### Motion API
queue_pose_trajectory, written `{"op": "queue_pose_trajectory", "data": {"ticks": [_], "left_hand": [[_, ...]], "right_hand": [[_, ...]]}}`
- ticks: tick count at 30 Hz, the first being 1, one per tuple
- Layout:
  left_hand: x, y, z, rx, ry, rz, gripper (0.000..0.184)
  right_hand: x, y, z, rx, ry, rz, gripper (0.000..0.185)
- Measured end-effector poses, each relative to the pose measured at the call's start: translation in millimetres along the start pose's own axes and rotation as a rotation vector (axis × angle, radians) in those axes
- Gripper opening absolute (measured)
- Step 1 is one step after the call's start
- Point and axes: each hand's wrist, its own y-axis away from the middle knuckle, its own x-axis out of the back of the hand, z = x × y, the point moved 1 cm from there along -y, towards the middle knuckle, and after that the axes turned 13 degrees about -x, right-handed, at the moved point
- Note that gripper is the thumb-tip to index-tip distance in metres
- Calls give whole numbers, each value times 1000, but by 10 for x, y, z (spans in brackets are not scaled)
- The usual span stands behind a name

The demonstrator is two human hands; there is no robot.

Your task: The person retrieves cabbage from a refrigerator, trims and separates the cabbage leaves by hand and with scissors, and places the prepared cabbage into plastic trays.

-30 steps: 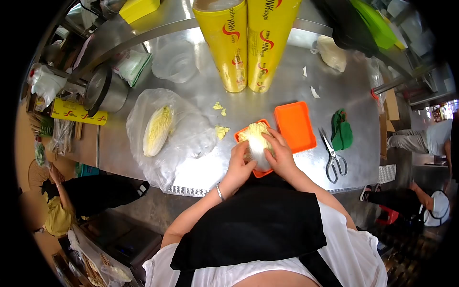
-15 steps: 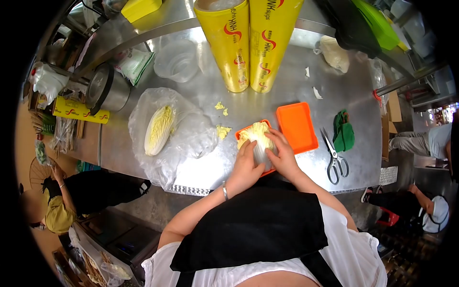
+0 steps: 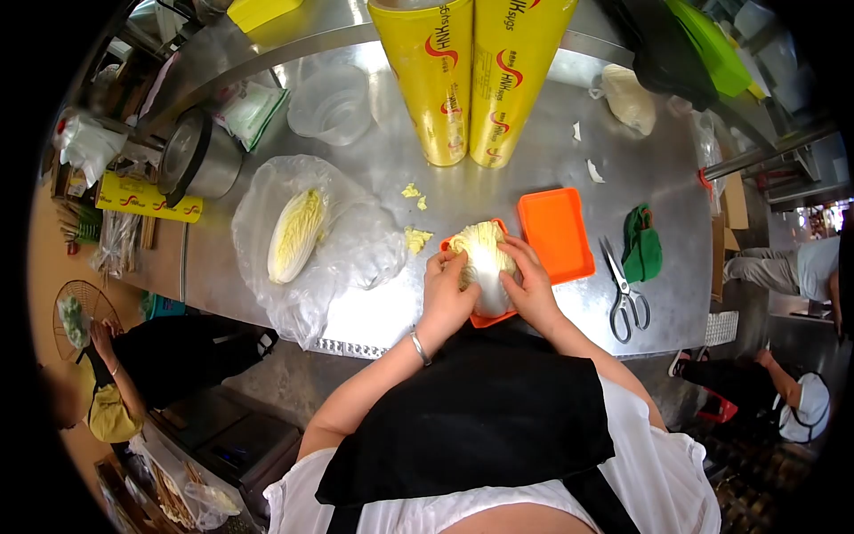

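Observation:
A napa cabbage (image 3: 486,260) with a pale yellow leafy top sits in an orange tray (image 3: 495,321) at the counter's front edge. My left hand (image 3: 447,290) grips its left side, fingertips near the tray's rim and the leaves. My right hand (image 3: 532,287) curves round the right side, with fingers on the upper leaves and thumb on the white part. Another orange tray (image 3: 557,233) lies just beyond my right hand. To the left, a second napa cabbage (image 3: 296,237) rests on a clear plastic bag (image 3: 356,245). Small torn leaf bits (image 3: 416,239) lie between bag and tray.
Scissors (image 3: 625,298) and a green cloth item (image 3: 641,244) lie on the right. Two tall yellow rolls of wrap (image 3: 495,98) stand at the back. A clear plastic tub (image 3: 329,105) and a metal pot (image 3: 203,160) are at back left. Other people are on both sides.
My left hand has shifted left and its fingers have moved off the cabbage's front towards its left side, exposing more of the white part. My right hand stays on the cabbage.

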Motion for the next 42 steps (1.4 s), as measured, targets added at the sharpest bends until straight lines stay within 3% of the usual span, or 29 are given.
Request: {"op": "queue_pose_trajectory", "data": {"ticks": [2, 6, 8, 9, 11, 13, 15, 16, 18, 19, 21, 25, 33, 42], "left_hand": [[56, -16, 100, -72, -118, -44, 63], [49, -4, 110, -85, -97, -54, 62], [42, -26, 80, 134, 221, -103, 62], [55, -34, 79, 134, 221, -101, 62], [107, -38, 90, 435, 964, 67, 62], [192, -20, 90, 379, 955, 28, 61], [262, 21, 22, 205, 445, -100, 63], [352, 2, 90, 206, 445, -100, 63], [536, -76, 318, 162, 39, -322, 67], [515, -85, 301, 163, 42, -326, 67], [489, -107, 311, -417, -403, -15, 70], [158, -159, 232, -612, -357, -134, 65], [69, -120, 108, -497, -271, -76, 59], [35, -171, 103, -483, -384, -17, 58]], "right_hand": [[1, -1, -10, 1, 3, 2, 45], [3, -8, -5, 16, 30, 6, 45], [-2, -7, -6, 15, 32, 6, 45], [-2, -9, -8, 14, 34, 6, 45], [5, -10, -16, 32, 69, 2, 44], [11, -7, -22, 48, 105, 3, 44], [-16, 12, -51, 59, 141, -11, 45], [-26, 13, -68, 59, 141, -12, 45], [-37, 26, -116, 104, 263, -5, 45], [-36, 36, -149, 100, 264, -5, 45], [-47, 39, -207, 122, 338, 19, 46], [-84, 12, -163, 121, 366, 29, 47], [-2, -74, -172, 83, 176, -1, 39], [-4, -184, -159, 160, 293, 37, 33]]}}
